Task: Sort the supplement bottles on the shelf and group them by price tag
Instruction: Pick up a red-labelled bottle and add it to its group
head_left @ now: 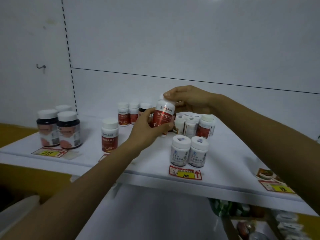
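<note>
Both hands on one red-label bottle, held tilted above the middle of the shelf. Left hand curled round the lower body from the front, thumb on the label. Right hand closed over the white cap from above – fingertips on the cap's top edge.

On the shelf: matching red bottle upright just left of the left forearm; more red ones in a row behind, near the back panel. Two white bottles side by side, touching, near the front edge, directly behind a red price tag reading 108. Mixed cluster of small white and red bottles behind them, under the right wrist. Three dark jars with white lids at far left, above a tag with blurred yellow digits. Another tag at far right – number unreadable.

White shelf, white back panel with a slotted upright on the left. Lower shelf stock blurred.
</note>
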### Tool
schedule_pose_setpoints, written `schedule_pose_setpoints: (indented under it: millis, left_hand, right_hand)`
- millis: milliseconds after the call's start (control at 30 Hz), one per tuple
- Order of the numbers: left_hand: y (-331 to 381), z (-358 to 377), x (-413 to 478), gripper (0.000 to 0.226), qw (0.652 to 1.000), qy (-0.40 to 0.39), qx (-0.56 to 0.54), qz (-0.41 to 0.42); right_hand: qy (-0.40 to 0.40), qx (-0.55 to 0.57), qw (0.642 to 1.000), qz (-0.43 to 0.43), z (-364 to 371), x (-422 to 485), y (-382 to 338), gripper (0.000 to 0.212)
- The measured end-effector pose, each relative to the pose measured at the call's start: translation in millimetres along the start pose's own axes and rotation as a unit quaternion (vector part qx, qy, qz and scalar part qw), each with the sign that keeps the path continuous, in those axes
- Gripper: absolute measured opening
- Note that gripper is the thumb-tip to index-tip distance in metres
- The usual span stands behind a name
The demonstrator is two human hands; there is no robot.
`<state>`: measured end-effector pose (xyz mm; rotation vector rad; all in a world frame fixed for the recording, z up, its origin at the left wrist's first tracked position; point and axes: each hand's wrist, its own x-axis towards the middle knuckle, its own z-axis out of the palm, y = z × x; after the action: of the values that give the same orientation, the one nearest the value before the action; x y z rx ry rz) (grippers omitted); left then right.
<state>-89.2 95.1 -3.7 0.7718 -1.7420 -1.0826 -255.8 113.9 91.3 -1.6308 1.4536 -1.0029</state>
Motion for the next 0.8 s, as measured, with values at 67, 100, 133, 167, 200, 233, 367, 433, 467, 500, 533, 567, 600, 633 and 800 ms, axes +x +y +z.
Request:
schedule_pose_setpoints:
  millis: [67, 100, 133, 167, 200, 233, 367, 433, 467, 500, 533, 567, 600, 633, 800]
  left_hand:
    - [-3, -3, -13, 0.063, 1.0, 0.029, -0.001, 0.003]
    - [-5, -4, -19, 0.061, 0.999, 0.039, -0.005, 0.005]
    - [-6, -5, -25, 0.06, 0.999, 0.046, -0.005, 0.007]
    - [-6, -6, -31, 0.06, 0.999, 0.052, -0.004, 0.009]
    - [-7, -8, -36, 0.062, 0.998, 0.057, -0.002, 0.008]
    - [-9, -9, -40, 0.064, 0.998, 0.061, -0.002, 0.004]
    - [-13, -10, -60, 0.068, 0.997, 0.077, 0.011, -0.012]
    - [-15, -10, -68, 0.059, 0.995, 0.093, 0.02, -0.018]
    - [-15, -11, -71, 0.055, 0.995, 0.096, 0.018, -0.021]
    - [-15, -11, -74, 0.054, 0.995, 0.1, 0.013, -0.022]
    - [-16, -12, -75, 0.054, 0.994, 0.105, 0.009, -0.023]
    - [-18, -12, -76, 0.056, 0.993, 0.113, 0.003, -0.024]
    - [-21, -12, -76, 0.057, 0.992, 0.124, 0.0, -0.024]
    - [-24, -13, -76, 0.057, 0.991, 0.135, -0.001, -0.023]
    - [-37, -21, -72, 0.062, 0.99, 0.136, 0.017, -0.03]
  right_hand:
    - [-0.016, -0.004, 1.0, -0.001, 12, -3, 3, 0.033]
    - [-0.021, -0.005, 1.0, -0.005, 18, -4, 4, 0.028]
    - [-0.023, -0.005, 1.0, -0.011, 23, -5, 5, 0.025]
    - [-0.023, -0.005, 1.0, -0.018, 28, -7, 6, 0.024]
    - [-0.019, -0.007, 0.999, -0.024, 33, -8, 7, 0.026]
    - [-0.015, -0.008, 0.999, -0.03, 37, -10, 7, 0.028]
    - [0.007, -0.01, 0.999, -0.043, 51, -18, 5, 0.034]
    - [0.016, -0.012, 0.999, -0.042, 58, -23, 6, 0.035]
    - [0.021, -0.009, 0.999, -0.039, 62, -25, 7, 0.035]
    - [0.028, -0.004, 0.999, -0.035, 67, -27, 8, 0.035]
    - [0.037, 0.006, 0.999, -0.031, 72, -28, 11, 0.035]
    - [0.046, 0.019, 0.998, -0.026, 77, -30, 13, 0.036]
    - [0.055, 0.031, 0.998, -0.021, 82, -30, 16, 0.04]
    - [0.061, 0.042, 0.997, -0.017, 87, -30, 20, 0.045]
    - [0.074, 0.068, 0.995, 0.014, 106, -23, 29, 0.048]
